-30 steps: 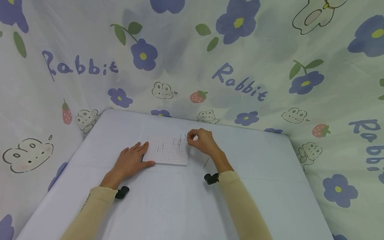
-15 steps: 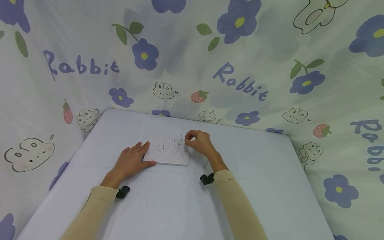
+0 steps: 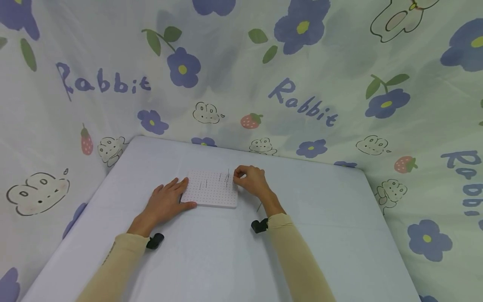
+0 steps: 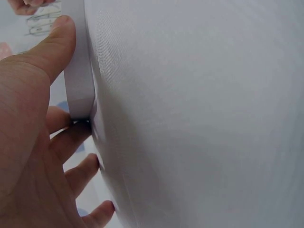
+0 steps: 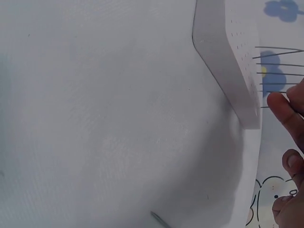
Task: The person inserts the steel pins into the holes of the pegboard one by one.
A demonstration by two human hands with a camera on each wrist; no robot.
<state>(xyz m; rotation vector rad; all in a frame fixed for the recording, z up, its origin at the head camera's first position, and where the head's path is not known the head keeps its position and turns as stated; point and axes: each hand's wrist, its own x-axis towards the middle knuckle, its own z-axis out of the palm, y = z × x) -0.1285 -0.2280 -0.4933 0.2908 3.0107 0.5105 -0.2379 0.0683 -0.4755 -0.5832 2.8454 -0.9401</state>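
Observation:
A white board [image 3: 211, 195] dotted with small holes lies flat on the table. Several thin dark rods [image 3: 227, 178] stand up from it, mostly towards its far right corner. My left hand [image 3: 163, 203] rests against the board's left side, fingers spread, thumb along the front edge; the left wrist view shows that thumb [image 4: 61, 40] on the board's side. At the right edge, my right hand [image 3: 253, 180] pinches with thumb and index. In the right wrist view a thin rod [image 5: 264, 107] runs from the board to those fingertips [image 5: 278, 102], which hide its upper part.
Another thin rod [image 3: 259, 206] lies on the white-covered table [image 3: 211, 251], below my right wrist. A cloth [image 3: 226, 92] printed with flowers and rabbits hangs behind the table and along its sides. Each wrist wears a small black camera [image 3: 259, 226].
My right hand has moved slightly left and down, onto the board's right edge; the tilted rod seen at its fingertips a second ago is now hidden there. My left hand has stayed put.

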